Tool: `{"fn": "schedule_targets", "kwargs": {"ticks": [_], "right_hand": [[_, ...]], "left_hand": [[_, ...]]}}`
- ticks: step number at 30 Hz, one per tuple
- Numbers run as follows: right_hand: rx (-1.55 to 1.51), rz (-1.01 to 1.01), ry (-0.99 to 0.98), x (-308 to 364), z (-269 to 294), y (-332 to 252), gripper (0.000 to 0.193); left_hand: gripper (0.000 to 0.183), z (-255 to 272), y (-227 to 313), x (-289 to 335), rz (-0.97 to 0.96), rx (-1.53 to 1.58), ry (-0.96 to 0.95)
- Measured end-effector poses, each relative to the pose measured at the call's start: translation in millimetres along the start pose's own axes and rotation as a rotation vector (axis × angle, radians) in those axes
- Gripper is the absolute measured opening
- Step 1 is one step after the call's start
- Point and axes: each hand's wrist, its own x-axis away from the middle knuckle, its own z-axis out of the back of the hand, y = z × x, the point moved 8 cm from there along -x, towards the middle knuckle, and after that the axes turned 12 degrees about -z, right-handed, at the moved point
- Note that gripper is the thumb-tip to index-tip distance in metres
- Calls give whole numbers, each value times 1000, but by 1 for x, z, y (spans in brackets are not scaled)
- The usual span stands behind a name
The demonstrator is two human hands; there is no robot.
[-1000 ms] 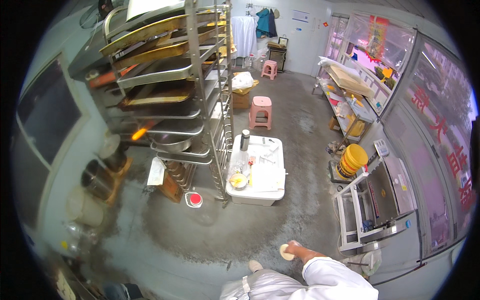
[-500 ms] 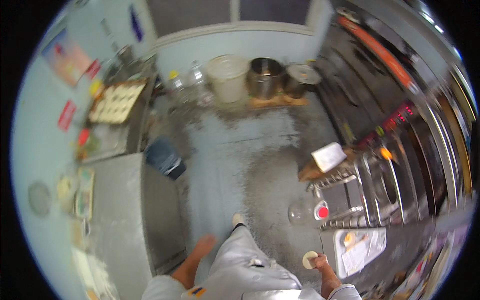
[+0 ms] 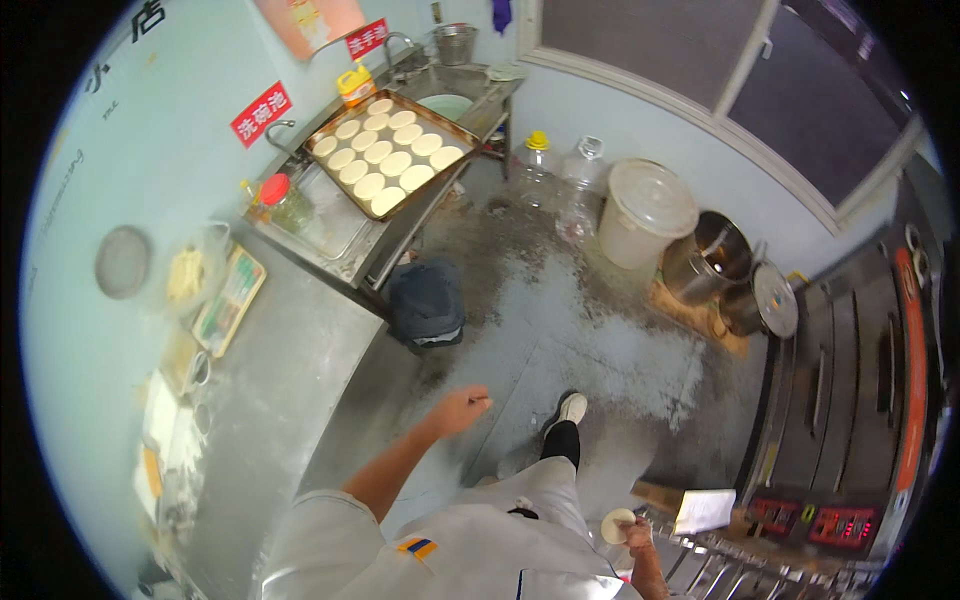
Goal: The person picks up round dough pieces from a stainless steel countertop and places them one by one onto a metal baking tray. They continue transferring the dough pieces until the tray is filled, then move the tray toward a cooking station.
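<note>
In my right hand (image 3: 638,532) I grip a pale round dough disc (image 3: 617,526) by its edge, low at my right side above the floor. My left hand (image 3: 462,410) hangs over the floor in front of me, its fingers curled together, with nothing visible in them. Beyond it to the left, a dark baking tray (image 3: 433,122) carries several rows of similar pale discs. That tray rests on the metal sink counter by the wall.
A steel worktable (image 3: 290,340) runs along my left. A grey-blue bin (image 3: 427,300) stands by its far corner. Clear jugs, a lidded white bucket (image 3: 648,212) and steel pots (image 3: 706,258) line the far wall. At right are an oven (image 3: 850,380) and metal racks.
My view has swung left: the tray of discs now shows fully, and the oven and racks have slid toward the lower right. The disc stays in my right hand; my left arm has swung forward.
</note>
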Motion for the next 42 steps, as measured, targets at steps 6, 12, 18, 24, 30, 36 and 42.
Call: {"fn": "schedule_targets", "kwargs": {"ticks": [6,12,18,24,30,36,42], "right_hand": [[85,-85,-62,-120,12,-188,42],[193,-59,-36,-180,27,-419,51],[332,32,-45,-247,-15,-638,55],[251,116,-7,-223,-97,-809,46],[361,255,-227,-184,-212,-974,44],[577,262,-426,-211,-352,-1126,34],[934,411,-566,-229,-533,-1259,28]], "left_hand": [[33,79,-32,-76,339,256,426],[24,165,-25,-131,378,357,820],[18,268,-21,-216,246,601,1052],[42,399,-60,-330,312,39,1124],[45,466,-85,-409,488,-281,963],[40,472,-106,-434,764,-235,886],[36,467,-101,-446,977,-218,872]]}}
